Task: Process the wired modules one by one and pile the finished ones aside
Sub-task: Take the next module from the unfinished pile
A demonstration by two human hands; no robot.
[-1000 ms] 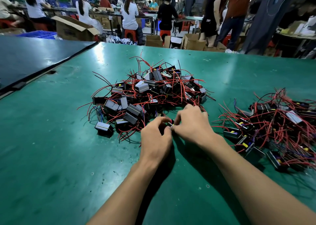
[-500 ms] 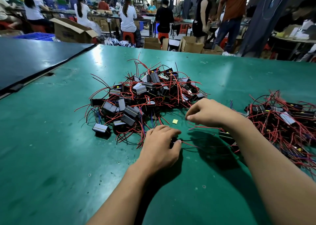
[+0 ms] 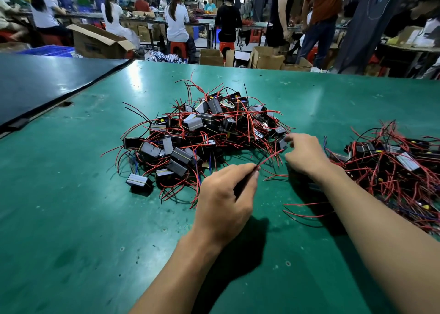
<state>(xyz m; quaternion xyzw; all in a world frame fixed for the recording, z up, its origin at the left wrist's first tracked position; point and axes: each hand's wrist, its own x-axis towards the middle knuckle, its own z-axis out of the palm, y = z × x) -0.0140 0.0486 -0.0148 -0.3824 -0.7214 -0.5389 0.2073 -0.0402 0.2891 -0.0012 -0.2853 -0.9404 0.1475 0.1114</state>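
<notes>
A big heap of black wired modules with red and black leads lies mid-table. A second heap of modules, some showing yellow parts, sits at the right. My left hand pinches the ends of red leads that run up-right to one small black module at the big heap's right edge. My right hand hovers there, index finger and thumb curled around that module.
The green table stretches toward me. A dark table adjoins it at the left. Loose red and black leads lie under my right forearm. Beyond the far edge are cardboard boxes and seated and standing people.
My hands parted, then my left hand lifted from the table, pinching red leads. My right hand swung right and now closes on the module at the heap's edge. The small yellow piece is no longer visible.
</notes>
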